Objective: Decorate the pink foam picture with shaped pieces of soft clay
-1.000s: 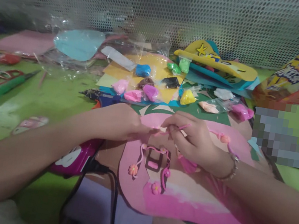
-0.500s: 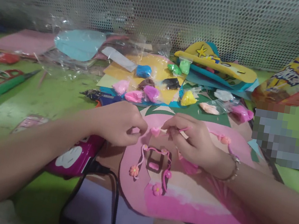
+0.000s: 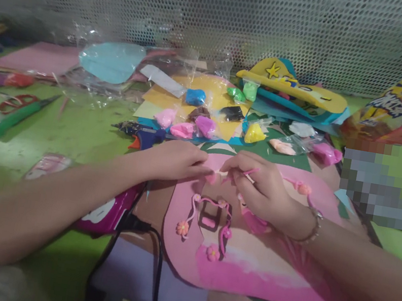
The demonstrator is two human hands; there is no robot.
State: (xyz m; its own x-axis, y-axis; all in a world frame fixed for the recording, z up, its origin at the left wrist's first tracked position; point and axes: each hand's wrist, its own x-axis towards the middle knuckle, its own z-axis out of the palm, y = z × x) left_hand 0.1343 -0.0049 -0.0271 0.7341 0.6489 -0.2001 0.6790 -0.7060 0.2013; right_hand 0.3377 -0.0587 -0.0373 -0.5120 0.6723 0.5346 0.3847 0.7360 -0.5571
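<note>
Pink lump [image 3: 211, 177] touches the left grip [image 3: 179, 161], closure unclear; the right grip [image 3: 266, 189] pinches a pink stick [image 3: 251, 171].

My bare left forearm [image 3: 73, 196] slants in from the lower left, the wrist [image 3: 144, 166] nearly straight, and my left hand [image 3: 180, 160] lies back upward, its thumb and forefinger stretched toward my right. My right forearm [image 3: 362, 270] enters from the lower right and runs up to my right hand [image 3: 264, 189], whose fingers [image 3: 248, 159] are bent and drawn into a pinch with the thumb. My fingertips face each other, near but apart.
</note>
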